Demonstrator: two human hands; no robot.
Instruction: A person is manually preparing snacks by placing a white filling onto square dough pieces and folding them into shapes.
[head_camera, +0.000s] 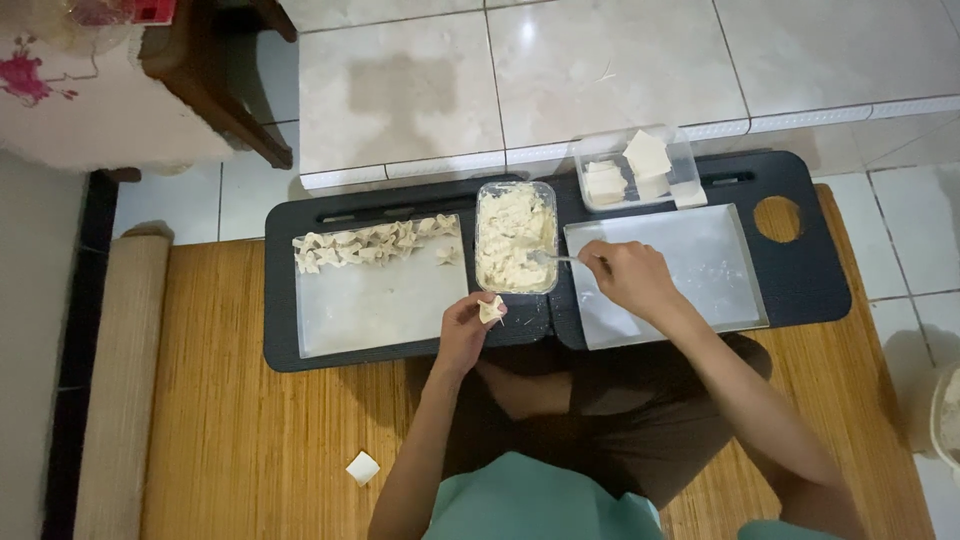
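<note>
My left hand (466, 325) holds a small folded dumpling (491, 310) pinched between its fingers, just in front of the clear tub of pale filling (515, 236). My right hand (628, 277) grips a metal spoon (556, 258) whose tip rests in the filling. To the left lies a white tray (375, 310) with several folded dumplings (372, 243) lined along its far edge. Under my right hand sits a second, floured white tray (710, 262).
A clear container of square wrappers (632, 168) stands behind the right tray. Everything rests on a low black table (800, 280) over a bamboo mat (240, 440). A stray wrapper (362, 467) lies on the mat. A wooden chair leg (215, 90) is at far left.
</note>
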